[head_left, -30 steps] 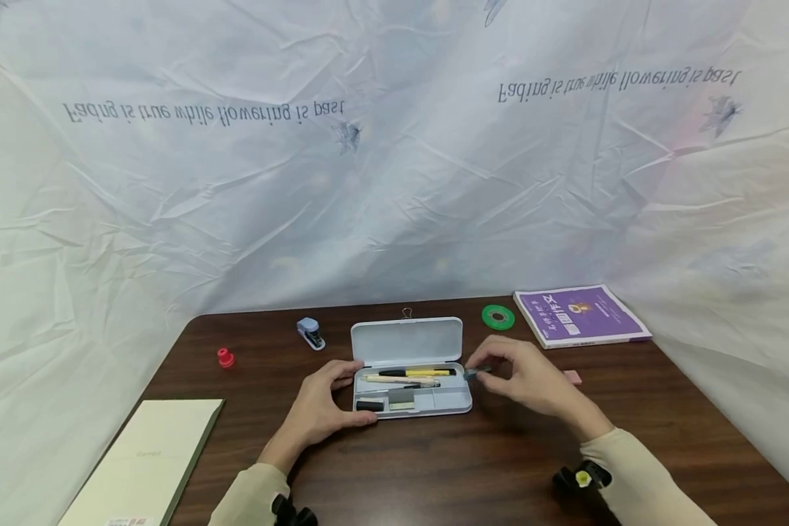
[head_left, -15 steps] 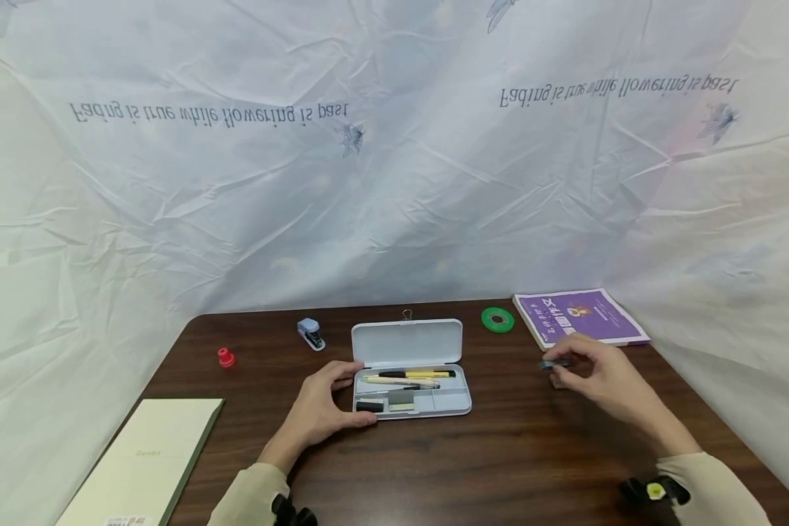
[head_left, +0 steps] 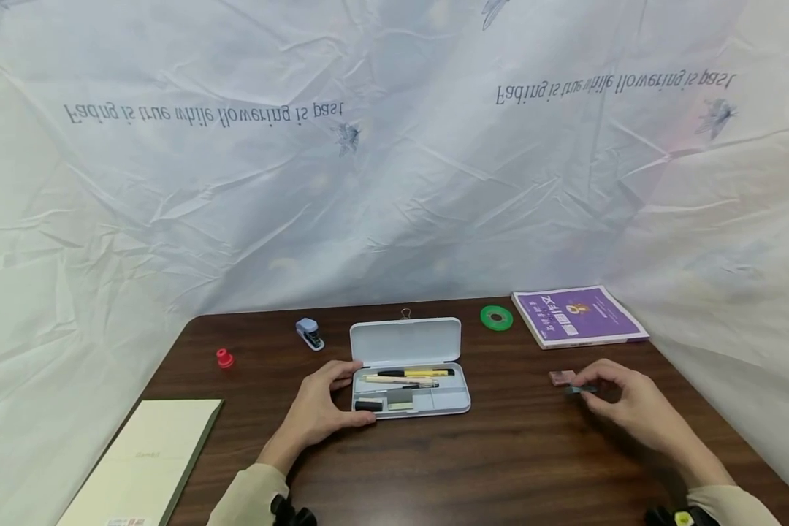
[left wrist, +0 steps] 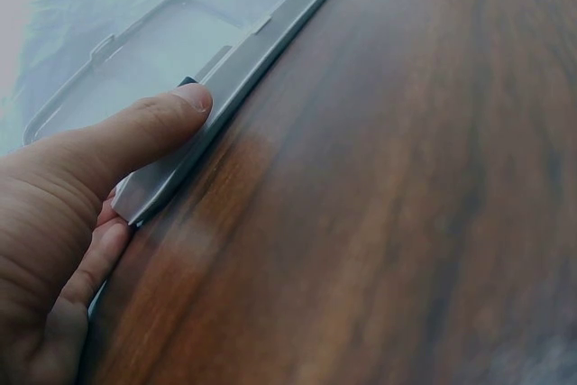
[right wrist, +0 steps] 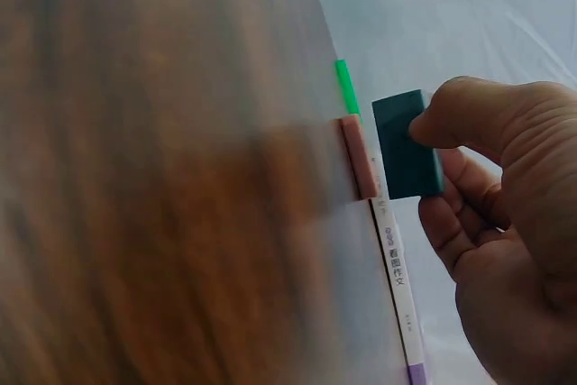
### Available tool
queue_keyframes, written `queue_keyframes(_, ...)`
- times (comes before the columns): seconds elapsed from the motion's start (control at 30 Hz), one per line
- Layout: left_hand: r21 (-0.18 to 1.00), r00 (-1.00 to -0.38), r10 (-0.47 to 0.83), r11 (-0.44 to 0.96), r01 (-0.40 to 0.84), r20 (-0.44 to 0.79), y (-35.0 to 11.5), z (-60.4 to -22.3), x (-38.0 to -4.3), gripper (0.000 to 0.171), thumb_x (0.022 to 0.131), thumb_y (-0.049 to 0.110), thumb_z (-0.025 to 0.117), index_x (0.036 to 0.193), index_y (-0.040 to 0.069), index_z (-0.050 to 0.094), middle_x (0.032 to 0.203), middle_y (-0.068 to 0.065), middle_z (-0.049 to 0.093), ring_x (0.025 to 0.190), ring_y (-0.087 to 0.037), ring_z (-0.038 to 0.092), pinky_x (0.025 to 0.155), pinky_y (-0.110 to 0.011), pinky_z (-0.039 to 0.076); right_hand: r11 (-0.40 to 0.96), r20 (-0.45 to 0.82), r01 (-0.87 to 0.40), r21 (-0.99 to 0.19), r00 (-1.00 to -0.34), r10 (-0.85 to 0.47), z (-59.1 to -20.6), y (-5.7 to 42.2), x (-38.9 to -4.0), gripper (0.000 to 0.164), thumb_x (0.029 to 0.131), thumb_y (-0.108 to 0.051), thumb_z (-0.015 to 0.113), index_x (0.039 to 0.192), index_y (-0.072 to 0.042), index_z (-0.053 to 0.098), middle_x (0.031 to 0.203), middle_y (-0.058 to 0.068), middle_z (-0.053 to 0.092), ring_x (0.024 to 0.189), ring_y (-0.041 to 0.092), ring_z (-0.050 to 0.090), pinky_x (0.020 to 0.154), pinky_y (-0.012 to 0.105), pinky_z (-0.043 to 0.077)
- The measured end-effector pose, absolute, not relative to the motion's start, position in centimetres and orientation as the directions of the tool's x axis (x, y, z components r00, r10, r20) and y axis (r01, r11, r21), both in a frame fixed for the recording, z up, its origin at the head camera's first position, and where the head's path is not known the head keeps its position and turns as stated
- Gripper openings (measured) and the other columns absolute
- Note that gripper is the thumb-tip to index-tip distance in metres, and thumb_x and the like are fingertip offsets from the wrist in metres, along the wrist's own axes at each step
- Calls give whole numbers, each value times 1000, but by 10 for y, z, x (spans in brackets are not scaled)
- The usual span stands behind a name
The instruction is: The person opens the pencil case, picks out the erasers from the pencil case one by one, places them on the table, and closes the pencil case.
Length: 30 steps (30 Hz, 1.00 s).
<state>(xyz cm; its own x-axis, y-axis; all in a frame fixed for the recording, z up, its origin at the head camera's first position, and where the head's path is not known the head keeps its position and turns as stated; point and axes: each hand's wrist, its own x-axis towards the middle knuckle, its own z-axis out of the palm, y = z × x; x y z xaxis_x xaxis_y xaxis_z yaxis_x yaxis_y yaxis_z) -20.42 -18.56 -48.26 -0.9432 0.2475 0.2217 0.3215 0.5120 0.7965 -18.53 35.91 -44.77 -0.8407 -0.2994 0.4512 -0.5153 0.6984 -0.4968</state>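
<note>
The white pencil case (head_left: 452,399) lies on the table with its lid (head_left: 405,341) raised. My left hand (head_left: 322,400) grips its left end, thumb on the front wall and fingers around the back; the left wrist view shows the thumb (left wrist: 153,128) on the case's edge. Inside are a yellow-and-black pen (head_left: 427,372), other pens, a black piece (head_left: 368,405) and a grey-and-pale block (head_left: 399,399). To the right, my right hand (head_left: 631,402) pinches a dark teal eraser (right wrist: 407,146) between thumb and fingers, above the table. Just beyond it a pink eraser (head_left: 561,378) lies on the table.
A purple book (head_left: 578,318) and a green tape roll (head_left: 496,318) lie at the back right. Behind the case is a binder clip (head_left: 405,313). On the left are a small stapler (head_left: 310,334), a red knobbed piece (head_left: 224,358) and a cream notebook (head_left: 145,456).
My right hand has carried the dark teal eraser from the case's right end out to the right, then nearer to me, uncovering the pink eraser. The left hand has stayed on the case.
</note>
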Motion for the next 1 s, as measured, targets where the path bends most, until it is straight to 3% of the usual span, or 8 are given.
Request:
queue_keyframes(0.33,796,-941,252,510,327,225,-185,-483,-205,92,73,44,107,151,17,68,148,1,68,135,-24,70,115,-40,60,685,419,-511,-519,-851,-317,-459,360,-185,42,84,8,93,101,-27,79,107,-7,77,100,-2,68,85,4,52)
queue_keyframes(0.6,797,-943,243,512,322,225,-186,-483,-205,92,72,43,108,150,17,68,147,1,69,135,-24,70,115,-40,59,662,301,-481,-574,-876,-376,-459,363,-185,36,89,3,91,104,-26,77,108,-4,73,90,3,68,73,17,58)
queue_keyframes(0.83,800,-946,242,512,312,215,-185,-483,-204,91,72,45,108,150,19,69,148,2,68,134,-24,70,115,-42,60,702,336,-465,-540,-884,-327,-453,360,-184,35,87,-1,94,105,-26,77,106,-7,77,91,1,68,76,13,55)
queue_keyframes(1.0,802,-947,237,510,310,215,-185,-483,-204,91,72,44,108,150,19,69,147,2,69,134,-24,70,115,-42,60,672,381,-485,-560,-870,-311,-436,353,-188,34,90,1,92,115,-19,79,108,0,80,95,4,73,79,11,58)
